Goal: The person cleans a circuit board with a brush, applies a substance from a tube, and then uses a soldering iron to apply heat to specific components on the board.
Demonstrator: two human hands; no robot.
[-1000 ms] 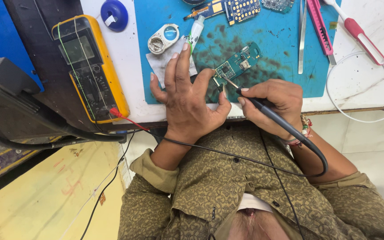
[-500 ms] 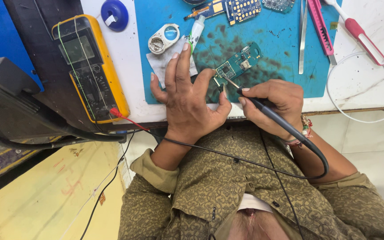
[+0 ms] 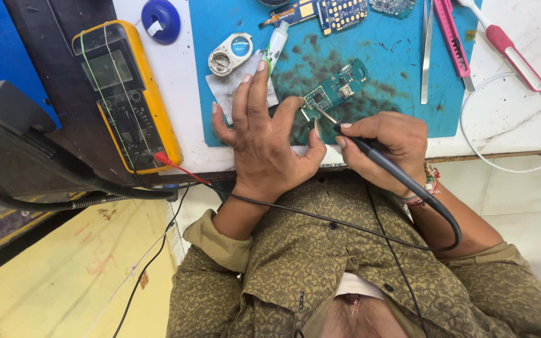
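Two hands: both at the near edge of the blue rubber work mat (image 3: 370, 94), close together, almost touching at the thumbs.
Left hand (image 3: 264, 141): lies palm down with fingers spread, thumb and forefinger pinning the near end of the small green circuit board (image 3: 336, 91).
Right hand (image 3: 386, 141): closed in a pen grip round the black soldering iron (image 3: 377, 156), whose metal tip rests on the board's near corner.
Board position: just beyond both hands, its long axis slanting from near left to far right; the left hand is the nearer one.
Iron cable: runs back from the right wrist and across the person's patterned shirt.
Around: white cloth scrap (image 3: 230, 91) under the left fingers, round white and blue tin (image 3: 231, 53) beyond it, yellow-cased multimeter (image 3: 126, 94) to the left, steel tweezers (image 3: 427, 53) and pink-handled knife (image 3: 453, 40) to the right.
In the way: nothing lies between the tip and the board.
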